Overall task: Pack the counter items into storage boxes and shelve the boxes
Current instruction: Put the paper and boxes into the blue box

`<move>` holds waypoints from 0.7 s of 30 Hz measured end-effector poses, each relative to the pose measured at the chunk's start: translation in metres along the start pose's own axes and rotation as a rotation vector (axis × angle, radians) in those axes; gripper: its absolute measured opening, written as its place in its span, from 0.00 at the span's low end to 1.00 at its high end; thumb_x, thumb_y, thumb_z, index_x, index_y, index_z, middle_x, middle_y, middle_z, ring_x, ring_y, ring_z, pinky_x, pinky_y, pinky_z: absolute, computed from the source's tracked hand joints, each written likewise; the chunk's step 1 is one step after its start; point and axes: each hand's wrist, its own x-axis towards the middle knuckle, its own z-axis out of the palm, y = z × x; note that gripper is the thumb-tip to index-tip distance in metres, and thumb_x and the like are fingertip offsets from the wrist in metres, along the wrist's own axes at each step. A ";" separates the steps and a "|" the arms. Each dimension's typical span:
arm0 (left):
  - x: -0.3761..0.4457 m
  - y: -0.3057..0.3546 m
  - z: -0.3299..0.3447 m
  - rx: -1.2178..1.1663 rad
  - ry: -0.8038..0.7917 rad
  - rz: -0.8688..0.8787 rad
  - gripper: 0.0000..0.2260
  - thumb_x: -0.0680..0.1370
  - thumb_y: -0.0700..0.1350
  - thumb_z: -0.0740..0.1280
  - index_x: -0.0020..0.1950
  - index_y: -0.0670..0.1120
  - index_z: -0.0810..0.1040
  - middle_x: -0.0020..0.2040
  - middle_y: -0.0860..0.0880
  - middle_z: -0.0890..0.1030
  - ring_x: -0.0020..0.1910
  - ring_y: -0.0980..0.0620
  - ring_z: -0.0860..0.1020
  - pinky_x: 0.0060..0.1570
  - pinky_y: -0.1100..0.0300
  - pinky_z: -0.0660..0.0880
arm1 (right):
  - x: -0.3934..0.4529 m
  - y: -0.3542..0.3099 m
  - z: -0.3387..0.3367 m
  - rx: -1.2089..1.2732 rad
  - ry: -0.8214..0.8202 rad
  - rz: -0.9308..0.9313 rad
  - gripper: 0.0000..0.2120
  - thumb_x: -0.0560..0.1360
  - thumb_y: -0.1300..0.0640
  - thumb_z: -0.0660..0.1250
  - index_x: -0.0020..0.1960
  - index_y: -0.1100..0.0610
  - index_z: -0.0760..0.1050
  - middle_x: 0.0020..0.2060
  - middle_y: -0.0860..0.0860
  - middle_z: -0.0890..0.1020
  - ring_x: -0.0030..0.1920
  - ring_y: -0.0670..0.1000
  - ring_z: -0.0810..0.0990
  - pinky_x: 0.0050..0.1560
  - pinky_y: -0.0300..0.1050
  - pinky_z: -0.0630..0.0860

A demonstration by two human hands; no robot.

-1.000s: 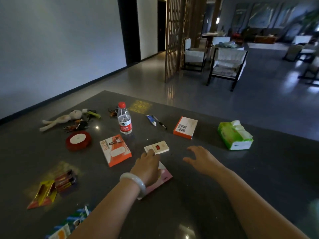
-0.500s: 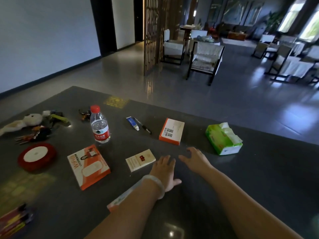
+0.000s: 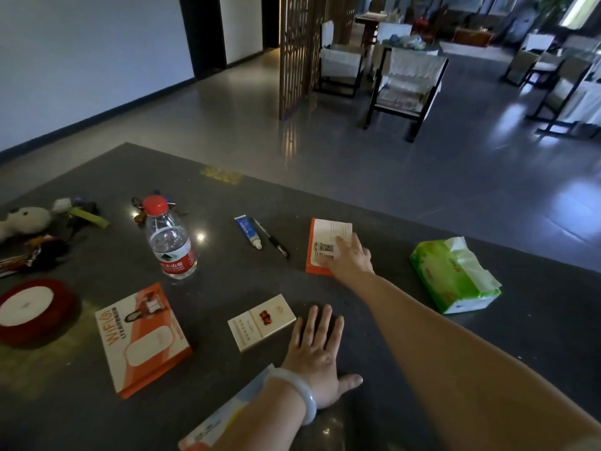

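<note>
Right hand [image 3: 353, 258] is reaching across the dark counter [image 3: 536, 340] and landing on the orange-and-white carton [image 3: 320, 245], which is lying flat between the pen [image 3: 271, 237] and the green tissue pack [image 3: 452, 276]. Fingers are lying over the carton's near right corner; whether they are already curling round the edge or just resting flat, cannot tell from this angle. Left hand [image 3: 313, 353] is spread flat, palm down on the counter just right of the cigarette pack [image 3: 261, 321], holding nothing.

Handling read on the carton: probably thin cardboard, light, stiff enough on the faces but crushable at corners. Lying flat on smooth stone, so likely hard to pinch straight up; sliding it or tipping one long edge up first, then gripping thumb on top and fingers under, looks like the easier take. Glossy print may be a bit slippery.

Also waiting on the counter: water bottle [image 3: 170, 242], ointment tube [image 3: 247, 231], WiFi device box [image 3: 141, 340], red ribbon spool [image 3: 31, 309], plush toy [image 3: 22, 221]. No storage boxes in view, so packing looks barely started.
</note>
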 end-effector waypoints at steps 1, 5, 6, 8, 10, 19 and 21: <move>0.000 0.000 0.001 -0.002 0.008 0.002 0.44 0.75 0.70 0.55 0.76 0.52 0.31 0.75 0.50 0.26 0.73 0.47 0.26 0.68 0.46 0.29 | 0.001 0.004 0.002 -0.056 -0.025 -0.034 0.35 0.75 0.37 0.61 0.76 0.46 0.52 0.77 0.51 0.51 0.73 0.61 0.55 0.69 0.58 0.61; -0.001 0.000 0.002 -0.007 0.017 0.005 0.43 0.75 0.70 0.54 0.76 0.53 0.31 0.74 0.51 0.26 0.72 0.47 0.26 0.70 0.46 0.30 | -0.004 0.036 -0.006 -0.123 -0.086 -0.067 0.36 0.76 0.35 0.59 0.77 0.43 0.48 0.78 0.48 0.44 0.77 0.56 0.46 0.74 0.58 0.51; -0.002 0.001 0.002 -0.004 0.024 0.004 0.43 0.75 0.70 0.54 0.76 0.53 0.31 0.74 0.50 0.26 0.72 0.47 0.26 0.70 0.45 0.30 | -0.007 0.045 -0.011 -0.127 -0.100 -0.068 0.36 0.76 0.36 0.60 0.77 0.43 0.48 0.78 0.48 0.44 0.77 0.56 0.46 0.75 0.57 0.50; -0.002 0.002 0.003 0.004 0.048 -0.005 0.43 0.75 0.70 0.54 0.77 0.53 0.32 0.75 0.50 0.27 0.73 0.47 0.26 0.70 0.46 0.30 | -0.013 0.063 -0.025 -0.191 -0.143 -0.092 0.36 0.76 0.38 0.61 0.78 0.45 0.48 0.78 0.49 0.45 0.77 0.55 0.46 0.76 0.55 0.48; -0.002 0.002 0.003 0.017 0.064 -0.010 0.43 0.74 0.71 0.54 0.77 0.53 0.32 0.75 0.50 0.28 0.73 0.47 0.27 0.70 0.46 0.31 | -0.017 0.077 -0.039 -0.344 -0.181 -0.146 0.36 0.77 0.39 0.62 0.78 0.47 0.50 0.78 0.51 0.47 0.77 0.56 0.47 0.76 0.52 0.47; -0.003 0.001 -0.001 0.010 0.037 -0.021 0.43 0.75 0.70 0.54 0.77 0.52 0.33 0.76 0.49 0.28 0.74 0.46 0.28 0.74 0.42 0.35 | -0.026 0.037 -0.019 -0.184 0.031 0.151 0.58 0.60 0.27 0.69 0.76 0.59 0.51 0.71 0.58 0.65 0.70 0.61 0.62 0.67 0.59 0.64; -0.005 0.002 -0.003 0.004 0.031 -0.021 0.43 0.75 0.70 0.55 0.77 0.52 0.33 0.76 0.49 0.29 0.74 0.46 0.28 0.74 0.43 0.35 | -0.025 0.030 -0.009 -0.229 0.031 0.202 0.62 0.59 0.27 0.71 0.76 0.62 0.48 0.71 0.59 0.63 0.71 0.61 0.61 0.68 0.57 0.63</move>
